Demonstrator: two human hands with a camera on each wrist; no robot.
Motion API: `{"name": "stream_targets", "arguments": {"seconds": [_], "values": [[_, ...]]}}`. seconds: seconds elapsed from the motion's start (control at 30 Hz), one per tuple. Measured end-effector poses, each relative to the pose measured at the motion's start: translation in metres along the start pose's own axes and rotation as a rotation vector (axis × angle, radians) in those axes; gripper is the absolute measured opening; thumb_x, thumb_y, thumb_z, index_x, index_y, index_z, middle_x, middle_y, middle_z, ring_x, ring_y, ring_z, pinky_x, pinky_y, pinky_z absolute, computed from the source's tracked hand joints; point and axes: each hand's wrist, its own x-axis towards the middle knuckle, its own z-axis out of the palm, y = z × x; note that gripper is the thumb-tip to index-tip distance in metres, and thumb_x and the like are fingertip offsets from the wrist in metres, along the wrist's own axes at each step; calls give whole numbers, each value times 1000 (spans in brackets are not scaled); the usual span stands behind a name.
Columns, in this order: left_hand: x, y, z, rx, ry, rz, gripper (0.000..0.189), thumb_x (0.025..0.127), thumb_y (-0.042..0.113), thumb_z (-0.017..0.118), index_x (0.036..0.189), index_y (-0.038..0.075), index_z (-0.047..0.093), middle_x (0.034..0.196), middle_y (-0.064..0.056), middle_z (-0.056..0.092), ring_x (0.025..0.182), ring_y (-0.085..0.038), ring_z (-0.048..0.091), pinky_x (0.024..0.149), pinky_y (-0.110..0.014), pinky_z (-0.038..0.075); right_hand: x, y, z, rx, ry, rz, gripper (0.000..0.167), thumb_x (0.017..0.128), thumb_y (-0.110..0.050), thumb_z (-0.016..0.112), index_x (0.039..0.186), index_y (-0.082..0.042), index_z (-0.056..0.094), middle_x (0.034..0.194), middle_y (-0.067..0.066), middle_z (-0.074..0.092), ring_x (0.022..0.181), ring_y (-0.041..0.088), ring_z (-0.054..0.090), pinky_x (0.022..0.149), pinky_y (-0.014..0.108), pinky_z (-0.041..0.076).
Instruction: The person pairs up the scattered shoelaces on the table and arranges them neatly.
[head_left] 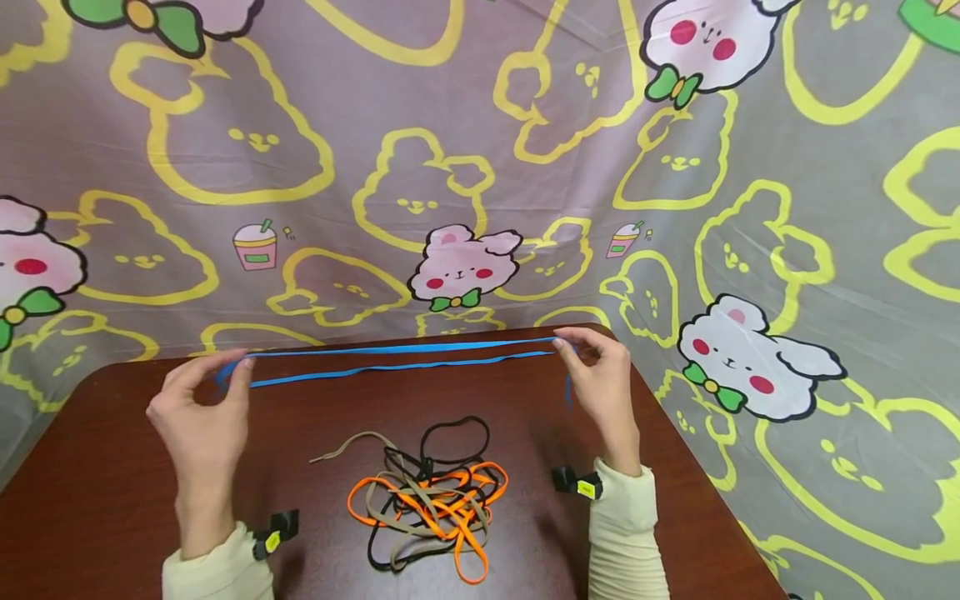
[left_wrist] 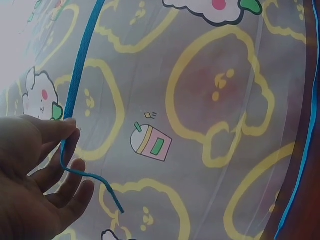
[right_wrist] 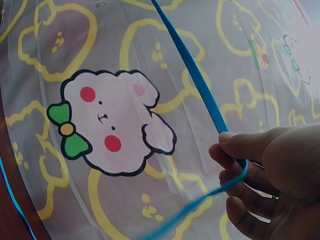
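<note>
A flat blue shoelace (head_left: 405,347) is stretched nearly level above the far part of the table, between both hands. My left hand (head_left: 201,417) pinches it between thumb and forefinger; in the left wrist view, a short tail (left_wrist: 102,181) hangs past the fingers. At the other side, my right hand (head_left: 604,385) pinches the lace, its loose tail (right_wrist: 192,204) dropping away below. A second blue strand (head_left: 375,367) runs just under the taut one; whether it belongs to the same lace, I cannot tell. Nearer me lies a tangle of orange (head_left: 471,554), black (head_left: 487,433) and tan laces (head_left: 360,435).
The dark brown wooden table (head_left: 330,475) backs onto a patterned cloth (head_left: 517,192) at the rear and right. Each wrist wears a small black camera, the left one (head_left: 276,533) and the right one (head_left: 577,482).
</note>
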Motion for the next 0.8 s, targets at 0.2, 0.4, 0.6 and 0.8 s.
{"name": "stream_targets", "arguments": {"seconds": [0.2,0.4,0.6,0.8], "values": [[1,-5,-3,46,28,-8,13,89,-2,72,100,0,80,94,5,78,95,11,57,79,-11,41,1,3,-3,-3,11,19,11,92,-14,76,101,-8,80,86,10,75,71,12,58,66,15,45],[1,-9,-4,86,42,-51,15,89,4,76,104,4,81,90,26,72,87,15,59,74,-7,43,2,-7,-7,-12,15,38,11,92,-3,74,101,2,78,88,19,75,68,16,58,63,14,44],[4,-21,-8,100,99,-75,14,86,5,80,100,2,81,80,43,56,75,18,55,72,-9,39,1,-9,-11,-6,28,39,11,92,-4,74,100,2,78,87,20,75,66,13,58,62,15,44],[5,-26,-19,183,86,-147,16,93,10,73,106,4,80,93,9,77,79,21,54,74,-8,40,5,16,-12,-20,39,41,12,93,-13,76,101,-6,80,90,11,77,73,11,60,68,15,46]]}}
